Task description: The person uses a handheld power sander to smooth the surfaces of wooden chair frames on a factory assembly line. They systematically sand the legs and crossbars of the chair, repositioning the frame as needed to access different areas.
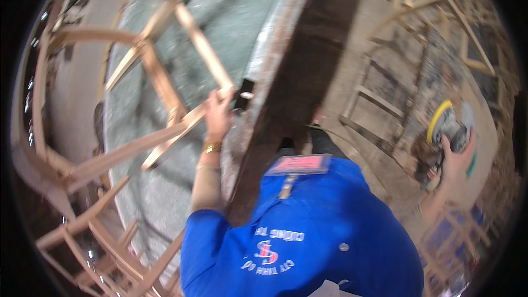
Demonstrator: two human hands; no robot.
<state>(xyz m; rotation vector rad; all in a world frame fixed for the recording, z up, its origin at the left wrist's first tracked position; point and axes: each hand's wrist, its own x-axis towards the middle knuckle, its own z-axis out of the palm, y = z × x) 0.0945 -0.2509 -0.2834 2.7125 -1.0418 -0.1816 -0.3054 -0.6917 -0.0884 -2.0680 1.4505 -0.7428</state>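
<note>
My left hand (218,114) is closed round the near corner of a bare wooden chair frame (159,71), where two of its bars meet. The frame lies on its side on a grey-green tabletop (165,198), its curved parts reaching away to the left. Out to the right, my right hand (461,157) grips a power sander (452,126) with a round yellow-edged pad. The sander is held apart from the chair frame, and its underside is partly hidden. Beside my left hand, a small black block (243,94) sits at the table's edge.
More wooden frames (104,231) stand at the lower left. Others (440,5) are at the upper right. A flat wooden frame (379,102) lies near a worn board on the right. A dark strip (313,38) runs along the table's edge.
</note>
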